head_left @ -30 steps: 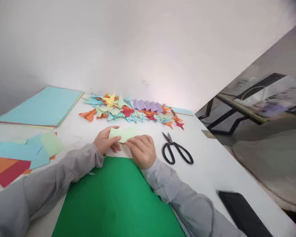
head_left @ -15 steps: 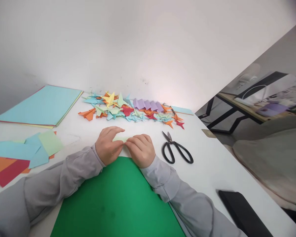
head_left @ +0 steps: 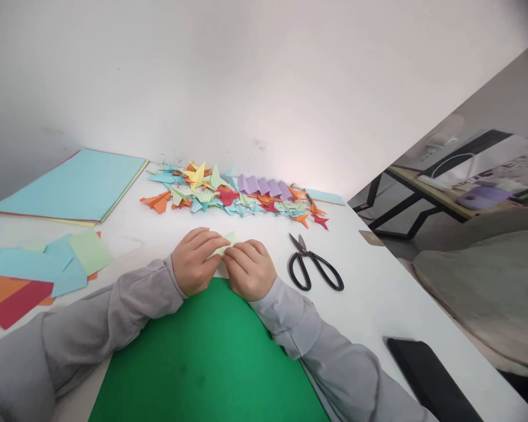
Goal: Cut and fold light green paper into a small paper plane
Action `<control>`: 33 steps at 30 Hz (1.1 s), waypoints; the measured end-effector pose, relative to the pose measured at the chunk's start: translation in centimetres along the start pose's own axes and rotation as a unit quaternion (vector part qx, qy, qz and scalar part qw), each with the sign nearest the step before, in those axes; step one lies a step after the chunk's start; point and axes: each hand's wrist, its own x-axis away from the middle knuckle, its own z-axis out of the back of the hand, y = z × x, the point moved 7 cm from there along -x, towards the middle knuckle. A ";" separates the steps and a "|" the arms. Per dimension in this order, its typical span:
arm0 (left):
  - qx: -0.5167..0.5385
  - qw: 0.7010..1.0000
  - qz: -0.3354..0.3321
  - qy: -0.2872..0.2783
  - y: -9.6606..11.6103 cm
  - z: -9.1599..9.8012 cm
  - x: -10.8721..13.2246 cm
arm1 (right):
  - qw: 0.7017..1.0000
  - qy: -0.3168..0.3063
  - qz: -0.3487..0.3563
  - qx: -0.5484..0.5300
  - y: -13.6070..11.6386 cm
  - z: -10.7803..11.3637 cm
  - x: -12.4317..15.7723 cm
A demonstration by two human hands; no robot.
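Between my two hands is a small piece of pale green paper (head_left: 230, 238), mostly covered by the fingers; a corner of it sticks up at the far side. My left hand (head_left: 198, 261) is closed, its fingertips on the paper's left part. My right hand (head_left: 250, 269) pinches the same paper from the right. Both hands sit just above the far edge of a large green sheet (head_left: 206, 357). Black-handled scissors (head_left: 308, 261) lie to the right of my right hand, blades slightly apart.
Folded paper pieces (head_left: 226, 193) in many colours are heaped along the wall. Loose paper rectangles (head_left: 30, 266) lie at left, below a stack of coloured sheets (head_left: 70, 183). A flat black object (head_left: 431, 375) rests near the right edge. Beyond stands another table (head_left: 440, 193).
My left fingers have come down onto the paper and closed. The paper has turned, so its pale green corner now shows above the fingers. My right hand has barely moved.
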 end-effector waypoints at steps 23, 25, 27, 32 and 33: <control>-0.033 0.999 0.010 -0.006 -0.9 0.4 0.1 | 0.981 0.054 -0.172 0.068 3.7 1.0 1.1; -0.032 0.999 0.011 -0.009 -0.9 0.4 0.2 | 0.983 0.052 -0.172 0.048 3.4 1.1 1.1; -0.029 0.999 0.007 -0.015 -0.7 0.2 0.2 | 0.992 0.016 -0.121 0.005 2.2 0.5 0.6; -0.009 1.000 -0.001 -0.018 -0.3 -0.1 0.2 | 0.999 -0.013 -0.038 -0.014 0.0 -0.3 -0.1; -0.006 1.000 -0.003 -0.020 -0.2 -0.1 0.2 | 0.999 -0.012 -0.034 -0.008 -0.1 -0.4 -0.1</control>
